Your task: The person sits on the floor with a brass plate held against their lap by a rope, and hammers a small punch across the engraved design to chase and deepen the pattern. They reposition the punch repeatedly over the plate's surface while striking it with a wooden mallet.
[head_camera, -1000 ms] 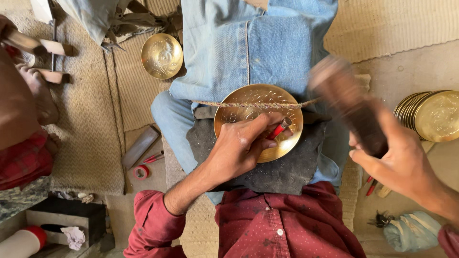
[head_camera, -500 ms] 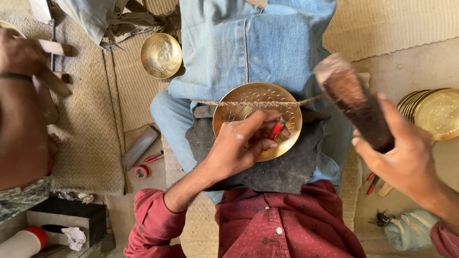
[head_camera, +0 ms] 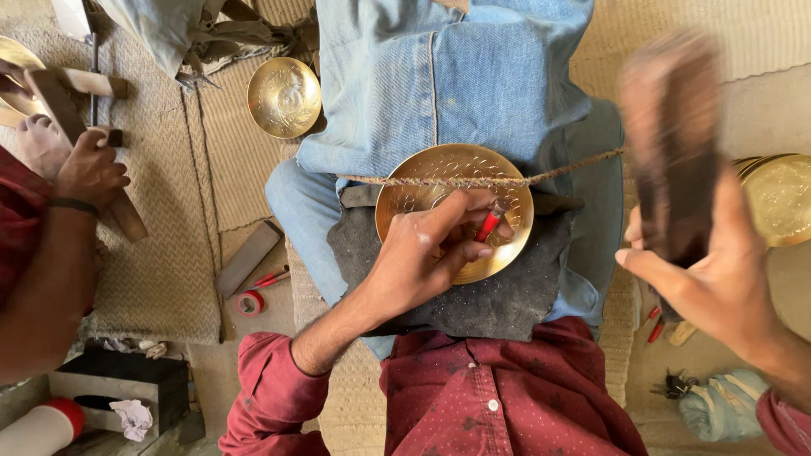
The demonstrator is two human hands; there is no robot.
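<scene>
Left hand [head_camera: 422, 262] pinches a red-handled tool [head_camera: 488, 226] against the brass bowl [head_camera: 456, 211], which rests on the lap at frame centre; right hand [head_camera: 718, 279], at 3 o'clock, fingers wrapped around a blurred wooden mallet [head_camera: 672, 143].

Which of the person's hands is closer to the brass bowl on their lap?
Left. The left hand rests on the brass bowl, holding a red tool inside it. The right hand is raised off to the side, gripping a dark wooden block.

wooden mallet [head_camera: 672, 143] motion-blurred, punch tip hidden
</scene>
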